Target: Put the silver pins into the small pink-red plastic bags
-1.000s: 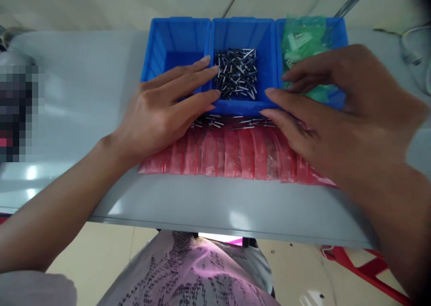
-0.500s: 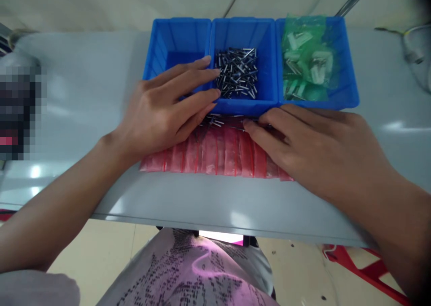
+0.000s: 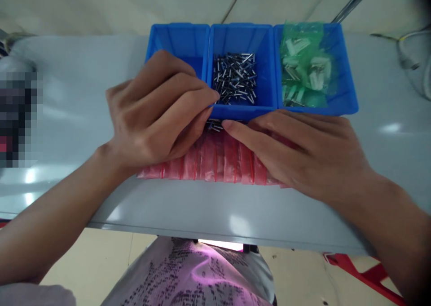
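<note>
A row of overlapping red plastic bags (image 3: 215, 160) lies on the grey table (image 3: 208, 207), just in front of three joined blue bins (image 3: 242, 110). Loose metal pins (image 3: 213, 125) rest on the bags' far ends. My left hand (image 3: 158, 110) arches over the left part of the row, fingers bent and drawn together at the pins; what the fingertips grip is hidden. My right hand (image 3: 303, 151) lies flat on the right part of the bags, fingers stretched toward the pins. The middle bin holds a heap of metal pins (image 3: 235, 77).
The right bin contains green plastic bags (image 3: 305, 68) with pale parts inside. The left bin (image 3: 178, 41) shows only its blue walls. A cable and wire loop (image 3: 409, 50) lie at the far right of the table. A red frame (image 3: 367, 270) stands on the floor below.
My left hand has risen from flat to arched, its fingers curling in at the pins. My right hand came down from the green-bag bin onto the red bags and slid left.
</note>
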Demonstrator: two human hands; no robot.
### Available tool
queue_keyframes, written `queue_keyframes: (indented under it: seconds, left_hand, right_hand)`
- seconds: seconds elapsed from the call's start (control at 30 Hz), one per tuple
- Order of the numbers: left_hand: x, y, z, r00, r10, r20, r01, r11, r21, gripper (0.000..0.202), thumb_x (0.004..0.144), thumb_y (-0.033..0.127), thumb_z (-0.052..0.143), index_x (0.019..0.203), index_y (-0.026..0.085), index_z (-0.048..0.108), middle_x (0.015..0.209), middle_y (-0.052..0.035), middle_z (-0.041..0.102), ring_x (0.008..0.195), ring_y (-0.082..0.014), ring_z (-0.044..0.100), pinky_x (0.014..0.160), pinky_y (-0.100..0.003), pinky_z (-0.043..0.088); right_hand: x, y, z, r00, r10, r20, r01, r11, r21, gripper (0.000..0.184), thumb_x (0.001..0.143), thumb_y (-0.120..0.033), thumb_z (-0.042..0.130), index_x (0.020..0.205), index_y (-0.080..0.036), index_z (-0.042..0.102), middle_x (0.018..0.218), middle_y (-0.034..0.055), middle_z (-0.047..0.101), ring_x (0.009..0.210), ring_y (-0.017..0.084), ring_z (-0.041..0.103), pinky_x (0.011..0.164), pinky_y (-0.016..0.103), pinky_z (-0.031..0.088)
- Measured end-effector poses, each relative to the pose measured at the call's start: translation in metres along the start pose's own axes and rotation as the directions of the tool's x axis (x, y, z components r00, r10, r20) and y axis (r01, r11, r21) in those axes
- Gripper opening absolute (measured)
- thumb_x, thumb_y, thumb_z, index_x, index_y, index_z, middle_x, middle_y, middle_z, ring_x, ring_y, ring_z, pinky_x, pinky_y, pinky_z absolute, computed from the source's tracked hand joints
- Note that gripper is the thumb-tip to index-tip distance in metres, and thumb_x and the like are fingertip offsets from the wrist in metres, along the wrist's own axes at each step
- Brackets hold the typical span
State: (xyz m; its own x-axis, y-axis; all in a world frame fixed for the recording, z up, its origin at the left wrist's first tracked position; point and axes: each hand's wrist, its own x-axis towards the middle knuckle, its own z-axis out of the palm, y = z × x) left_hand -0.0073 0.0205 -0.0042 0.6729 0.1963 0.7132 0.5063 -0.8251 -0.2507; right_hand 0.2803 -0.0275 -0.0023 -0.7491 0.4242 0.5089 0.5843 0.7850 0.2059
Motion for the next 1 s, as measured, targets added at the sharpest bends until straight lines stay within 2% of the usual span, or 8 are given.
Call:
queue_keyframes:
  seconds: [0.13, 0.27, 0.33, 0.4, 0.47, 0.53, 0.8, 1.0]
  left_hand:
    - [0.001, -0.002, -0.003, 0.999, 0.019, -0.027, -0.018, 0.999, 0.039, 0.024, 0.094, 0.019, 0.072, 0.118, 0.021, 0.072, 0.091, -0.0023, 0.082, 0.083, -0.0248, 0.080, 0.056, -0.034, 0.056]
    - [0.004, 0.001, -0.008, 0.997, 0.077, -0.014, -0.076, 0.997, 0.013, 0.027, 0.094, 0.026, 0.078, 0.118, 0.014, 0.072, 0.087, -0.0044, 0.081, 0.079, -0.0234, 0.080, 0.055, -0.032, 0.056]
    - [0.005, 0.005, -0.010, 0.996, 0.084, 0.017, -0.084, 0.996, -0.015, 0.033, 0.097, 0.035, 0.079, 0.120, 0.012, 0.071, 0.091, -0.0049, 0.081, 0.082, -0.0232, 0.081, 0.059, -0.033, 0.061]
    - [0.005, 0.010, -0.011, 0.996, 0.080, 0.043, -0.079, 0.997, -0.013, 0.033, 0.099, 0.038, 0.078, 0.120, 0.014, 0.069, 0.094, -0.0020, 0.081, 0.082, -0.0213, 0.081, 0.061, -0.032, 0.064]
    - [0.004, 0.014, -0.011, 0.997, 0.055, 0.059, -0.055, 0.998, 0.009, 0.022, 0.100, 0.030, 0.075, 0.116, 0.016, 0.068, 0.093, 0.0015, 0.080, 0.081, -0.0187, 0.081, 0.061, -0.031, 0.065]
    - [0.003, 0.015, -0.011, 0.997, 0.033, 0.065, -0.034, 0.999, 0.013, 0.012, 0.101, 0.021, 0.072, 0.111, 0.017, 0.068, 0.090, 0.0030, 0.078, 0.080, -0.0173, 0.081, 0.059, -0.029, 0.063]
    - [0.007, 0.015, -0.008, 0.998, -0.060, 0.022, 0.062, 0.992, -0.111, 0.016, 0.095, 0.006, 0.071, 0.109, 0.012, 0.066, 0.090, -0.0036, 0.077, 0.082, -0.0197, 0.077, 0.064, -0.034, 0.064]
    - [0.005, 0.013, -0.008, 0.999, -0.034, -0.003, 0.034, 0.997, -0.073, 0.018, 0.095, 0.017, 0.078, 0.110, 0.013, 0.067, 0.092, -0.0026, 0.079, 0.087, -0.0212, 0.077, 0.065, -0.034, 0.063]
  right_hand:
    - [0.001, -0.003, -0.002, 0.983, 0.101, -0.151, -0.076, 0.984, 0.159, 0.030, 0.099, -0.010, 0.072, 0.124, -0.026, 0.074, 0.103, -0.0019, 0.086, 0.087, 0.014, 0.079, 0.074, 0.026, 0.063]
    - [0.009, -0.013, -0.008, 0.936, 0.335, -0.113, -0.285, 0.904, 0.320, 0.020, 0.100, -0.011, 0.076, 0.107, -0.030, 0.076, 0.100, -0.0070, 0.086, 0.083, 0.010, 0.080, 0.074, 0.023, 0.065]
    - [0.014, -0.017, -0.009, 0.886, 0.452, -0.103, -0.361, 0.812, 0.459, 0.018, 0.102, -0.014, 0.075, 0.103, -0.032, 0.077, 0.097, -0.0103, 0.085, 0.078, 0.008, 0.078, 0.069, 0.023, 0.064]
    - [0.018, -0.021, -0.007, 0.822, 0.564, -0.075, -0.393, 0.658, 0.642, 0.014, 0.100, -0.015, 0.078, 0.100, -0.029, 0.080, 0.096, -0.0096, 0.084, 0.079, 0.008, 0.077, 0.070, 0.023, 0.066]
    - [0.020, -0.024, -0.003, 0.770, 0.637, -0.029, -0.401, 0.519, 0.755, 0.010, 0.096, -0.015, 0.082, 0.099, -0.025, 0.084, 0.096, -0.0076, 0.084, 0.081, 0.008, 0.078, 0.071, 0.023, 0.066]
    - [0.021, -0.025, 0.000, 0.754, 0.657, 0.001, -0.397, 0.454, 0.798, 0.014, 0.095, -0.012, 0.082, 0.102, -0.023, 0.086, 0.097, -0.0065, 0.085, 0.080, 0.007, 0.078, 0.071, 0.022, 0.066]
    - [0.023, -0.023, -0.003, 0.708, 0.706, -0.032, -0.403, 0.440, 0.803, 0.031, 0.099, -0.013, 0.076, 0.114, -0.038, 0.086, 0.097, -0.0071, 0.086, 0.080, 0.014, 0.081, 0.070, 0.030, 0.070]
    - [0.022, -0.025, -0.004, 0.703, 0.710, -0.048, -0.367, 0.420, 0.830, 0.031, 0.098, -0.014, 0.078, 0.114, -0.038, 0.087, 0.097, -0.0049, 0.086, 0.080, 0.017, 0.082, 0.067, 0.035, 0.070]
